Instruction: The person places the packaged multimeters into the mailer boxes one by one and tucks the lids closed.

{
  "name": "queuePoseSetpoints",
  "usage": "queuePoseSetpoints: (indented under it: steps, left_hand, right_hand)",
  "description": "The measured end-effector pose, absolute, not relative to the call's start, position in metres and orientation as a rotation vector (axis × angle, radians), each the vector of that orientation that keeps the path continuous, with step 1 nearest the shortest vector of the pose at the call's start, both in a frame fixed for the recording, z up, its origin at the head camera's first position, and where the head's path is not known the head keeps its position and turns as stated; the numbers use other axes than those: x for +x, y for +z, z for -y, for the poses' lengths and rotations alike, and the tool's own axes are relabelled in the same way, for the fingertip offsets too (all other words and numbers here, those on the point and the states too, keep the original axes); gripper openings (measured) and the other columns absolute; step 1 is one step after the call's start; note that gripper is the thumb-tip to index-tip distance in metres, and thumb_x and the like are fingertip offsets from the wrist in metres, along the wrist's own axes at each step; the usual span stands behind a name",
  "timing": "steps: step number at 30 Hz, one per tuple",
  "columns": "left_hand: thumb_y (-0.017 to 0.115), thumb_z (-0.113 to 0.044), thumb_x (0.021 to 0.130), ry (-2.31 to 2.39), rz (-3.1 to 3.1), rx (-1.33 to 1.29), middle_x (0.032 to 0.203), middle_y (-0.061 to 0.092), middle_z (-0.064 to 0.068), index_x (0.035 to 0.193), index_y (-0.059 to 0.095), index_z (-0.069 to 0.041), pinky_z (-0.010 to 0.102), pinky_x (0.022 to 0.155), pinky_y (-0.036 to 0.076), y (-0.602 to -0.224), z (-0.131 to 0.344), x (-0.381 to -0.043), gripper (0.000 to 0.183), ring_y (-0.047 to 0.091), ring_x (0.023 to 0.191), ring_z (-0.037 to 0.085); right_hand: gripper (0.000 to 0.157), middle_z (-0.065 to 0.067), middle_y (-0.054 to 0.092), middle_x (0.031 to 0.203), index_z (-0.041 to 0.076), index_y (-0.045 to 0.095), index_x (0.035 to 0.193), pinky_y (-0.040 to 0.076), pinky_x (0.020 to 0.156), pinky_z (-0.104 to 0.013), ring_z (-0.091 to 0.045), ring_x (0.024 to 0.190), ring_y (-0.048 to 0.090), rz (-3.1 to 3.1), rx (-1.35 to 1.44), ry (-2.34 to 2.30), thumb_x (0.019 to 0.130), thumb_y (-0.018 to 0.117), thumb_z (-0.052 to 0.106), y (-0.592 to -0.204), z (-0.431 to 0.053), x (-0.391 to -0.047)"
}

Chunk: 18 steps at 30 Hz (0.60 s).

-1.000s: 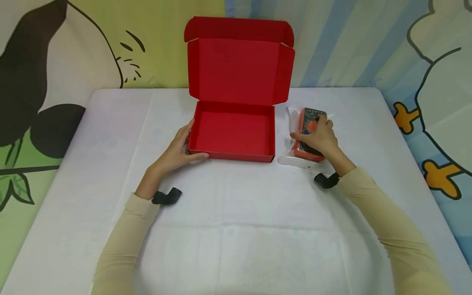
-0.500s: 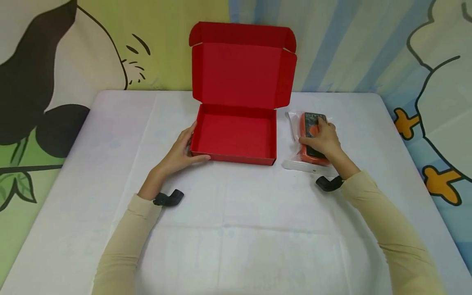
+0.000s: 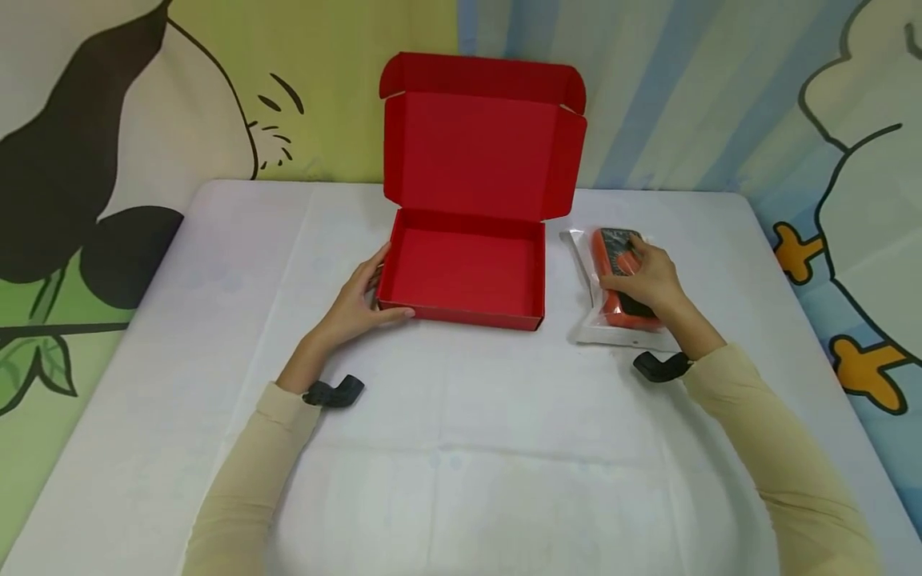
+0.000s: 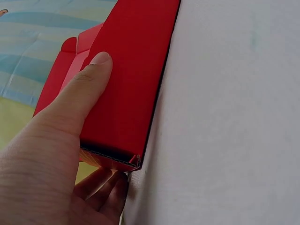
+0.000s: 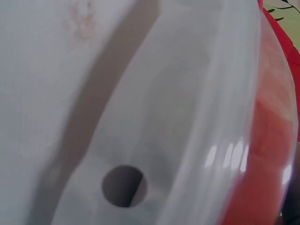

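Observation:
An opened red cardboard box stands mid-table with its lid raised at the back. My left hand holds its front left corner: the thumb lies on the front wall, the other fingers by the left side. The left wrist view shows this corner of the box up close. To the right of the box, my right hand grips an orange and black multimeter in a clear plastic bag. The right wrist view shows the bag's edge with a round hole, and a shadow beside it.
A white cloth covers the table. Behind it hangs a printed curtain with cartoon figures, close to the raised lid. Black wrist-worn pieces sit at both wrists.
My right hand and the bagged multimeter have shifted slightly to the right, away from the box. The left hand keeps its hold on the corner. The whole head view has drifted a little.

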<state>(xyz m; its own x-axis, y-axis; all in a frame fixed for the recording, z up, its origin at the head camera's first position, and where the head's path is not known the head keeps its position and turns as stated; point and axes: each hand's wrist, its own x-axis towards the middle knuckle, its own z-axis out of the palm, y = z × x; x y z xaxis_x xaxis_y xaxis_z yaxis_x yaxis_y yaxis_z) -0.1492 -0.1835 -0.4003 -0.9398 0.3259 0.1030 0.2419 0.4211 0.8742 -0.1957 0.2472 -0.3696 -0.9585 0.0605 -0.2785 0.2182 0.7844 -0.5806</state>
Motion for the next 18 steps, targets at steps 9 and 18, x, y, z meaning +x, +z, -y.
queuePoseSetpoints:
  steps: [9, 18]
  left_hand:
    - [0.079, -0.01, 0.072, 1.589, -2.589, 0.491, 0.145, 0.03, 0.016, 0.15, 0.017, -0.016, 0.052, 0.104, 0.036, -0.402, 0.184, -0.148, 0.099, 0.038, 0.128, 0.033]
    - [0.079, -0.009, 0.072, 1.604, -2.588, 0.506, 0.145, 0.03, 0.015, 0.149, 0.019, -0.015, 0.052, 0.104, 0.037, -0.403, 0.182, -0.148, 0.098, 0.039, 0.128, 0.032]
  right_hand:
    - [0.097, -0.029, 0.031, 0.141, 0.012, 0.007, 0.15, 0.044, 0.094, -0.052, -0.037, 0.111, 0.037, -2.758, 0.145, -0.975, 0.08, 0.069, 0.036, -0.362, -0.255, -0.185]
    - [0.097, -0.03, 0.032, 0.141, 0.012, 0.008, 0.15, 0.042, 0.092, -0.05, -0.037, 0.11, 0.038, -2.775, 0.117, -0.988, 0.079, 0.071, 0.035, -0.349, -0.256, -0.169]
